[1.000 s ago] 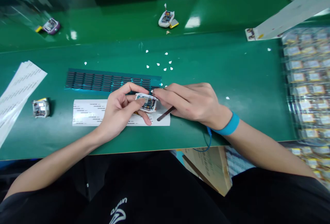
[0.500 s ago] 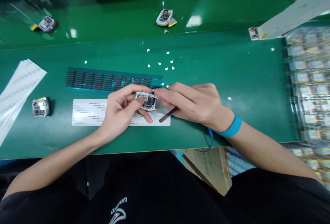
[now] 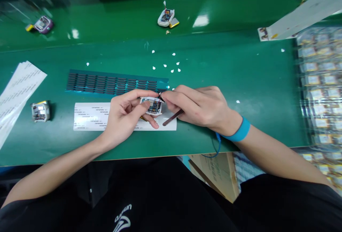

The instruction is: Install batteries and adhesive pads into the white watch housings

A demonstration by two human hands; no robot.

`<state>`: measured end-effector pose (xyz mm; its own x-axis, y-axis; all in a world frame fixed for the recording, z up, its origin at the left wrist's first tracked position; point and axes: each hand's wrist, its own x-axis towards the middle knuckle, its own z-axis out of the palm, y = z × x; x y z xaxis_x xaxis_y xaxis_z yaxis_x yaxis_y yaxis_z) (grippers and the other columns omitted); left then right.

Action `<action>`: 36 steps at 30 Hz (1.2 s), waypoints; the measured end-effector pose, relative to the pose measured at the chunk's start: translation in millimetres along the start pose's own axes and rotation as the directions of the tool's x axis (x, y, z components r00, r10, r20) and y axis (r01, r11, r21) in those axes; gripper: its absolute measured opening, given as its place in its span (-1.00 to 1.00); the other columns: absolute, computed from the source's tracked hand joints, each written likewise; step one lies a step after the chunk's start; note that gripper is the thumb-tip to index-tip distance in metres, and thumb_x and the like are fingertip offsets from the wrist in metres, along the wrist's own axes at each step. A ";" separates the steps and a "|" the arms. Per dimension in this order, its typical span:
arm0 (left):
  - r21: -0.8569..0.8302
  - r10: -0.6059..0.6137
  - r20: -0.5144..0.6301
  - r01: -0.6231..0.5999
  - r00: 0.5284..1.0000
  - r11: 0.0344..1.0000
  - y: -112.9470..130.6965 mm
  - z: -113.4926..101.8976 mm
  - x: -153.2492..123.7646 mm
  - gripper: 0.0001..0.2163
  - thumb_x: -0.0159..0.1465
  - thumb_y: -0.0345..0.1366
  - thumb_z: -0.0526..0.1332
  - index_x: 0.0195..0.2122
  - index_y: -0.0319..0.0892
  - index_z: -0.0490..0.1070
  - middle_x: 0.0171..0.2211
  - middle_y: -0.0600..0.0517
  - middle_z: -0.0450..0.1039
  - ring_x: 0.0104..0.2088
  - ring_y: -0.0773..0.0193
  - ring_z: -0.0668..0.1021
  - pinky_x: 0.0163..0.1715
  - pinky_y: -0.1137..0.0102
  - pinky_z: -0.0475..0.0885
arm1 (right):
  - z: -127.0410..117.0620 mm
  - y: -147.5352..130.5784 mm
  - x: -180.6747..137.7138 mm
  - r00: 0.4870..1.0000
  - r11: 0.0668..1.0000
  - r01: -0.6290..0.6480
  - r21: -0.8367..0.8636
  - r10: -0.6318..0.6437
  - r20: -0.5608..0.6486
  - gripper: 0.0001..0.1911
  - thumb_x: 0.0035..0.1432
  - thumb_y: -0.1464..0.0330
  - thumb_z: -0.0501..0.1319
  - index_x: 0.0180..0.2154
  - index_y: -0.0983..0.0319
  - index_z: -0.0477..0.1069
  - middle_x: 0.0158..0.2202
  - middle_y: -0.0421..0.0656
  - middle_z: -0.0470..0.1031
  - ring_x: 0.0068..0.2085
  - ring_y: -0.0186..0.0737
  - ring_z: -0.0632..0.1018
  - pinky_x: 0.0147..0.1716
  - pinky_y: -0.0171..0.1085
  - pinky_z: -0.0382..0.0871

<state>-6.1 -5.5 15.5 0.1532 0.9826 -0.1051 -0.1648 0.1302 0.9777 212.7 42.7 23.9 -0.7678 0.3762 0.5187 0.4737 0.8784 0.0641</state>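
While left (image 3: 125, 111) holds device (image 3: 155, 107), right (image 3: 200, 106) holds tool (image 3: 172, 118).

Dark tool (image 3: 172, 118) partly hidden, tray (image 3: 300, 89) blurred

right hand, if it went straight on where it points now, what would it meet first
Probably the upper right corner of the open white-cased electronic device, or the left hand, whose index finger lies along that edge. The right hand looks almost there; from one view, depth and contact are unclear.
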 end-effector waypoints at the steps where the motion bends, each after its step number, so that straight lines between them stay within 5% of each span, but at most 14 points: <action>1: 0.011 0.007 0.003 -0.007 1.000 1.000 -0.1 -0.3 0.1 -0.90 0.35 -0.36 0.34 -0.15 -0.11 0.66 -0.49 0.11 0.61 -0.63 0.21 0.66 -0.57 0.37 0.65 | 0.1 0.0 -0.4 1.000 1.000 0.002 0.009 -0.002 0.011 -0.81 0.45 0.60 0.09 -0.07 0.31 0.44 -0.41 -0.30 0.50 -0.52 -0.44 0.37 -0.58 -0.31 0.11; 13: 0.020 -0.128 -0.097 0.130 0.987 0.991 14.8 2.0 -0.6 -0.90 0.29 -0.37 0.34 -0.19 -0.16 0.63 -0.51 0.17 0.57 -0.58 0.22 0.69 -0.48 0.41 0.62 | 3.2 6.6 -1.7 0.982 0.976 -0.187 -0.109 0.186 -0.019 -0.71 0.26 0.65 0.06 -0.26 0.19 0.44 -0.44 -0.31 0.51 -0.53 -0.41 0.43 -0.61 -0.30 0.12; 17: -0.006 -0.138 -0.084 0.138 0.987 0.990 15.7 1.3 -0.6 -0.90 0.29 -0.38 0.32 -0.18 -0.18 0.61 -0.39 0.11 0.65 -0.56 0.23 0.70 -0.42 0.36 0.65 | 3.7 8.9 0.4 0.933 0.907 -0.345 -0.242 0.360 0.019 -0.65 0.37 0.55 0.10 0.11 0.29 0.47 -0.22 -0.14 0.64 -0.47 -0.31 0.52 -0.60 -0.25 0.13; 21: -0.035 -0.151 -0.050 0.150 0.987 0.988 16.0 1.1 -0.6 -0.92 0.30 -0.37 0.33 -0.18 -0.18 0.56 -0.46 0.13 0.62 -0.58 0.22 0.69 -0.47 0.38 0.62 | 2.8 4.6 -0.2 0.971 0.967 -0.212 -0.139 0.224 0.079 -0.55 0.43 0.53 0.11 0.28 0.18 0.34 0.05 -0.15 0.63 -0.33 -0.35 0.61 -0.57 -0.30 0.20; 26: 0.003 -0.147 -0.039 0.148 0.988 0.989 16.5 2.6 0.1 -0.94 0.31 -0.38 0.32 -0.20 -0.18 0.51 -0.51 0.13 0.61 -0.61 0.21 0.68 -0.51 0.39 0.60 | 3.8 0.2 -4.1 0.997 0.998 0.010 -0.058 -0.005 0.081 -0.68 0.48 0.60 0.01 0.05 0.26 0.46 -0.12 -0.21 0.67 -0.42 -0.42 0.58 -0.60 -0.32 0.22; 36: 0.165 -0.059 -0.121 0.079 0.991 0.983 10.9 7.1 -0.7 -0.78 0.29 -0.24 0.39 -0.16 -0.14 0.38 -0.47 0.10 0.61 -0.57 0.19 0.70 -0.63 0.45 0.51 | 10.7 -4.8 -8.0 0.996 0.983 -0.070 0.172 0.078 -0.046 -0.76 0.44 0.59 0.17 0.06 0.31 0.47 -0.07 -0.11 0.71 -0.22 -0.26 0.73 -0.45 -0.34 0.51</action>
<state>-1.1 -5.7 27.5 0.0435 0.9820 -0.1837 0.0103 0.1834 0.9830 212.1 38.6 10.3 -0.7077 0.4301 0.5605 0.4445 0.8877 -0.1198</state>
